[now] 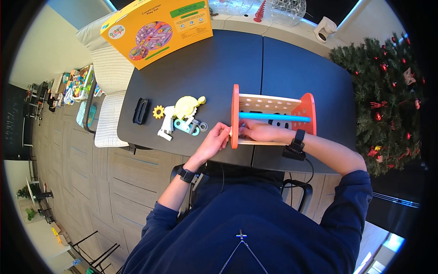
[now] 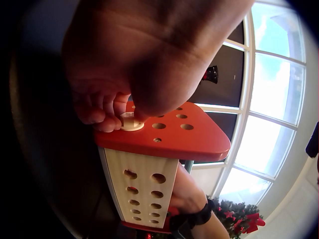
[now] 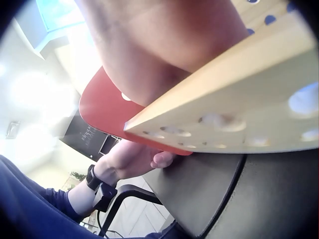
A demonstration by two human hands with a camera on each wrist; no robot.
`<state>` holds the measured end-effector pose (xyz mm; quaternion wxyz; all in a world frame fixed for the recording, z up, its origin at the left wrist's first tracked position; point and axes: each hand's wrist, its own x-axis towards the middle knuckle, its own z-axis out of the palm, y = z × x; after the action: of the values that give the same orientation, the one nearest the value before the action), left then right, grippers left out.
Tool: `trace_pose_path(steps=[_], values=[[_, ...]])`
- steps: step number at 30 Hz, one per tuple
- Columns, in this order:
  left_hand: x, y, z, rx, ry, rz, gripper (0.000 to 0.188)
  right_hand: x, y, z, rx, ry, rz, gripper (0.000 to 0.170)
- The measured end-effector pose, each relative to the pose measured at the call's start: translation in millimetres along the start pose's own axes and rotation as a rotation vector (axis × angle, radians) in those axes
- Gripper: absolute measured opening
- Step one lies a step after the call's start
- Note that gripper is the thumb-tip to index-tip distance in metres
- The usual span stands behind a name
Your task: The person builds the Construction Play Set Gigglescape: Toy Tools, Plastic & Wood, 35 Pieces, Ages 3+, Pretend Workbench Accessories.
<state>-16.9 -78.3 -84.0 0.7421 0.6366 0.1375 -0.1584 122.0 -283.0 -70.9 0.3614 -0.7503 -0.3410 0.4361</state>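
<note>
A wooden toy workbench stands on the table, with two red end panels, perforated pale wood boards and a blue bar across its middle. On the outer face of the left end panel, my left hand pinches a cream round wooden piece between thumb and fingers. It sits flat against the red surface, among the holes. My right hand reaches inside the frame, below the blue bar, with its fingertips at the inner face of that same panel. Whether those fingers hold anything, I cannot tell.
Left of the workbench lie yellow pieces, a yellow gear, white and teal parts and a grey ring. A black holder lies further left. A yellow box stands behind; a Christmas tree is at right.
</note>
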Motion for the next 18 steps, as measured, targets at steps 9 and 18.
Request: trace_pose_path(steps=[9, 18], values=[[0, 1, 1, -0.019, 0.008, 0.002, 0.026, 0, 3, 1, 0.021, -0.018, -0.057, 0.041], [-1, 2, 1, -0.003, 0.003, 0.001, 0.026, -8, -12, -1, -0.046, -0.015, -0.029, 0.04]])
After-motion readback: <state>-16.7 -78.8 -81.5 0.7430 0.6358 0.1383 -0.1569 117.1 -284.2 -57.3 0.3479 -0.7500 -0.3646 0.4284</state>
